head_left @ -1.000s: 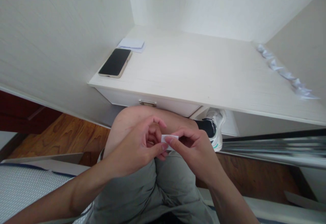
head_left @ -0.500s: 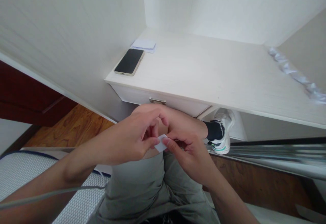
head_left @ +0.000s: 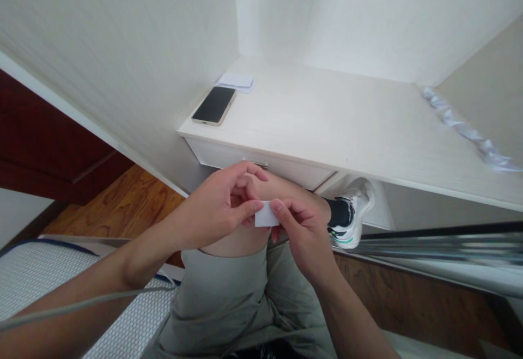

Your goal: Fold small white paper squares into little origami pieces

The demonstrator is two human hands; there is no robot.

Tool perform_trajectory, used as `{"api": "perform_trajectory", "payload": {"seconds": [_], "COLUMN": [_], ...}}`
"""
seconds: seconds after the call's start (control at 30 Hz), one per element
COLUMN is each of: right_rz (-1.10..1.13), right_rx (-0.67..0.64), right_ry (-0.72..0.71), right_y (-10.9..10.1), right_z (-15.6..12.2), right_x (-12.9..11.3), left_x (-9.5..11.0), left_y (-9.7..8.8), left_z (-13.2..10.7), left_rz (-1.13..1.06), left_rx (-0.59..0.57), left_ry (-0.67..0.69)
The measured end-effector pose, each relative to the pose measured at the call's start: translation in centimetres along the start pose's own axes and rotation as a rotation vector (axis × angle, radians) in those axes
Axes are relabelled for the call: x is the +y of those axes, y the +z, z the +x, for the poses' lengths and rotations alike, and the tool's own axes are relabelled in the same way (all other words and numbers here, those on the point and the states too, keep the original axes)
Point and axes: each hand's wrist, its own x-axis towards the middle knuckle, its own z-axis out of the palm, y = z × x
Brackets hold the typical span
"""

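the small white paper rectangle (head_left: pixel 266 217) has swung from a slant to nearly level since half a second ago, and both hands have turned with it. it is now held up above the bare leg (head_left: pixel 241 239), short of the desk (head_left: pixel 322 116). the left hand (head_left: pixel 223 202) pinches its upper left corner, thumb in front, forefinger arched clear above; which finger backs the thumb is hidden. the right hand (head_left: pixel 305 233) grips the upper right corner, thumb on the near face and the other fingers curled behind, gap closed on the paper.

it should be very light, thin and easy to crease or tear, with some stiffness if it is folded, though the layers are too small to tell. corners and short edges look like the best hold, with light pressure from thumb and fingertip.

on the desk, a phone (head_left: pixel 214 105) lies just beside folded white sheets (head_left: pixel 236 80), and a row of pointed white paper pieces (head_left: pixel 466 128) runs along the right side
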Motion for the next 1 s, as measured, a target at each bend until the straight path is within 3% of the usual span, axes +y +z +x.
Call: {"api": "perform_trajectory", "payload": {"seconds": [0.17, 0.4, 0.6, 0.83, 1.0], "right_rz": [-0.001, 0.016, 0.025, 0.148, -0.032], "right_rx": [-0.197, -0.085, -0.149, 0.074, 0.158], "right_ry": [0.12, 0.022, 0.038, -0.063, -0.241], "right_y": [0.1, 0.3, 0.4, 1.1, -0.4], "right_z": [-0.1, -0.1, -0.2, 0.9, 2.9], "right_x": [0.0, 0.3, 0.1, -0.3, -1.7], "left_x": [0.4, 0.2, 0.3, 0.2, 1.3], "left_y": [-0.7, -0.1, 0.1, 1.1, 0.4], "left_z": [-0.2, 0.1, 0.4, 1.9, 3.7], "left_rz": [0.026, -0.054, -0.043, -0.078, -0.052], "left_rx": [0.013, 0.063, 0.067, 0.268, 0.21], "left_ry": [0.01, -0.052, -0.068, 0.048, 0.119]}}
